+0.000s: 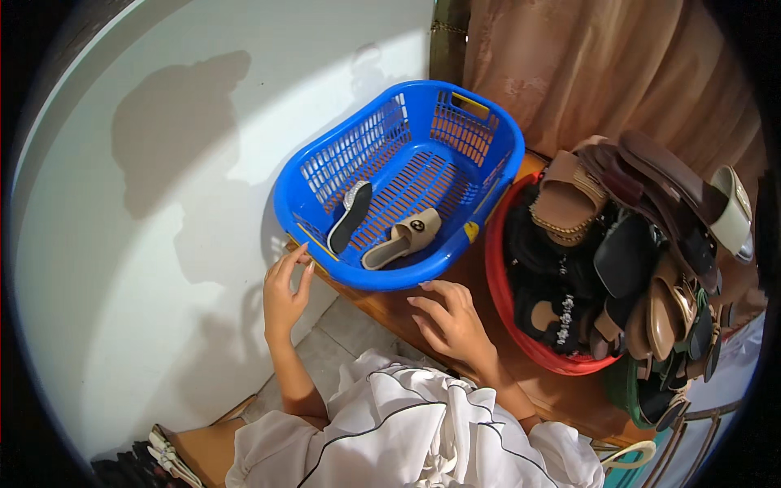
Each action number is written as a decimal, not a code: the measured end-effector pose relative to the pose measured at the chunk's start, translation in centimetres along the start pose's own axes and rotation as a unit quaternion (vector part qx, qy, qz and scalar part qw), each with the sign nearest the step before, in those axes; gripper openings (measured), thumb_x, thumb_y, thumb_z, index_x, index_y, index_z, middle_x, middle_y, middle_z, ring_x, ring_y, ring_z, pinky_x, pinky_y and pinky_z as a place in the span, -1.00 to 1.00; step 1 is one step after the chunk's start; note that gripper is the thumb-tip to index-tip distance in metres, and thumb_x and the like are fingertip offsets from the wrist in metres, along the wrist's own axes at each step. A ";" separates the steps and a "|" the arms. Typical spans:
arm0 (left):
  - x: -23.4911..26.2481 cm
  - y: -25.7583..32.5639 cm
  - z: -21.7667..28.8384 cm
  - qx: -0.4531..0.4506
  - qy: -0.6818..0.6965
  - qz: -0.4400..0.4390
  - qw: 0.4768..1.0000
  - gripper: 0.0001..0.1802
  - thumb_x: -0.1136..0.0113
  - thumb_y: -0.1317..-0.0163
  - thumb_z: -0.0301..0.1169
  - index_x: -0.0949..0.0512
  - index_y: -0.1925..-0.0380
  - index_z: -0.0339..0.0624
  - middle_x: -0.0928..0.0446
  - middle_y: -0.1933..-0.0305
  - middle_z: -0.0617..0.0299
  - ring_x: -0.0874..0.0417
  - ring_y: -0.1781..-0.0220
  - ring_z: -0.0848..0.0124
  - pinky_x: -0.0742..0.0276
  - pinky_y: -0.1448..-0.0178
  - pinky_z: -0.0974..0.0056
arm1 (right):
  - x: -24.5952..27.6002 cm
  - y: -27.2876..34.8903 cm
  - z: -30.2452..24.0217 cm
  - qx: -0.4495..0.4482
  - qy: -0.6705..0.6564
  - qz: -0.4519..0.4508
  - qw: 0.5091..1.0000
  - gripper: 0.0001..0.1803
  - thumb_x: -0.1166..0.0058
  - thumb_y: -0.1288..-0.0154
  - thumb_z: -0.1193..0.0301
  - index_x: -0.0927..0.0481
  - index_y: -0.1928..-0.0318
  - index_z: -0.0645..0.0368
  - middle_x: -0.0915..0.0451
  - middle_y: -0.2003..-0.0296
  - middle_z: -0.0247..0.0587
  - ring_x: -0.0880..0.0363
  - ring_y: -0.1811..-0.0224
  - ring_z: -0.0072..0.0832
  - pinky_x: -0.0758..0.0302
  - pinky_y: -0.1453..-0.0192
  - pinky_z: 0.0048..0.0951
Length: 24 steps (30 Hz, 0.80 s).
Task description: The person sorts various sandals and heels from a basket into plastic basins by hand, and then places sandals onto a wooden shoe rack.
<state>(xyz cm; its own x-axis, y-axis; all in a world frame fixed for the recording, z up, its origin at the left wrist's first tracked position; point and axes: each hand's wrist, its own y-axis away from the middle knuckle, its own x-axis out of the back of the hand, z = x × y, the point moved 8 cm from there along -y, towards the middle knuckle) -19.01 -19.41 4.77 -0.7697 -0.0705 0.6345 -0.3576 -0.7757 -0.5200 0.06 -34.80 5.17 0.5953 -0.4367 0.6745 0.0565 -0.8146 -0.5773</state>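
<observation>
From my distant post I saw, at the left, a white wall (73, 268) bearing a person's shadow. My left hand (285, 293) was loosely curled and held nothing, its fingertips at the near-left rim of the blue basket (390, 279); I could not tell whether they touched. Inside the basket, a dark-soled sandal (351, 221) stood on edge toward the left, and a beige slide (418, 232) lay to its right. My right hand (452, 325) was spread with bent fingers, gripping nothing, just beside the near rim. Farther right, the red basin (495, 264) bore a high heap of shoes (622, 254). Only that pair of items sat in the basket, the rest in the heap; whether the basket was nearly done emptying or barely begun filling, I could not judge.
</observation>
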 end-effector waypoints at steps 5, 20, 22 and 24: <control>-2.1 -4.4 -2.1 -0.005 0.117 -0.035 0.992 -0.69 -0.12 -0.04 -0.49 -0.47 0.15 -0.22 -0.52 0.36 0.13 -0.53 0.30 0.31 -0.40 0.16 0.29 | -3.3 -1.2 1.7 -0.067 0.053 -0.061 0.994 -0.68 -0.08 0.00 0.41 -0.49 0.15 0.07 -0.39 0.11 -0.19 -0.30 -0.04 -0.26 -0.08 -0.18 -0.08; -33.9 -9.5 -1.5 -0.398 -0.135 -0.476 0.773 -0.35 -0.32 0.29 -0.22 -0.39 0.07 -0.07 -0.42 0.12 0.13 -0.43 0.01 0.17 -0.39 0.05 0.10 | -4.2 -1.0 3.3 -0.140 0.053 -0.020 0.988 -0.69 -0.04 -0.03 0.39 -0.48 0.13 0.02 -0.40 0.11 -0.28 -0.30 -0.01 -0.32 0.07 -0.24 0.07; -35.7 -8.0 -1.2 -0.457 -0.170 -0.490 0.722 -0.34 -0.33 0.36 -0.19 -0.41 0.12 -0.10 -0.35 0.06 0.15 -0.34 -0.08 0.17 -0.34 0.00 0.07 | -4.2 -1.1 3.4 -0.148 0.053 -0.015 0.987 -0.69 -0.04 -0.04 0.39 -0.48 0.13 0.01 -0.40 0.12 -0.29 -0.30 0.00 -0.33 0.07 -0.24 0.08; -36.7 -7.3 -1.6 -0.488 -0.189 -0.480 0.704 -0.34 -0.32 0.38 -0.17 -0.42 0.14 -0.14 -0.33 0.04 0.13 -0.33 -0.09 0.17 -0.32 -0.02 0.08 | -4.3 -1.0 3.5 -0.158 0.051 -0.011 0.986 -0.70 -0.04 -0.04 0.38 -0.48 0.13 0.01 -0.41 0.13 -0.30 -0.31 0.01 -0.34 0.07 -0.24 0.09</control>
<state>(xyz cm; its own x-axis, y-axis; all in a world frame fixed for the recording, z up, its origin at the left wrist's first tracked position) 11.00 -10.14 -15.65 0.2051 -0.1120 0.9723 -0.9522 0.2070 0.2248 0.23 -30.71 1.23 0.5126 -0.4413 0.7365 -0.1942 -0.8952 -0.4012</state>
